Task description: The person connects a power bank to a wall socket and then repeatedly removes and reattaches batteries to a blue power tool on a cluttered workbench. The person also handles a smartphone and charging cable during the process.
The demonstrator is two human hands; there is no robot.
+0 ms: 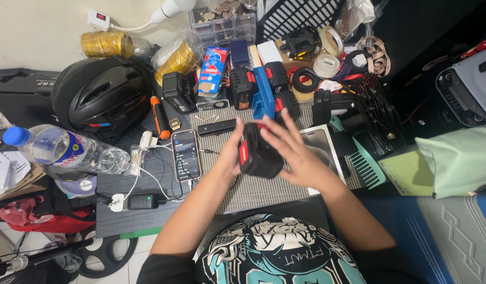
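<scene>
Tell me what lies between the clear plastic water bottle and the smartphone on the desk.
Head view: between the clear plastic water bottle and the smartphone lie a white cable and plug.

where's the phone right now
In the head view the phone lies flat, screen lit, on the desk just left of the left hand, with a plastic water bottle further left and an orange tool above it.

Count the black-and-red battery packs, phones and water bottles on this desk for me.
Black-and-red battery packs: 4, one between the left hand and right hand, at, three behind
Phones: 1
Water bottles: 1
Total: 6
</scene>
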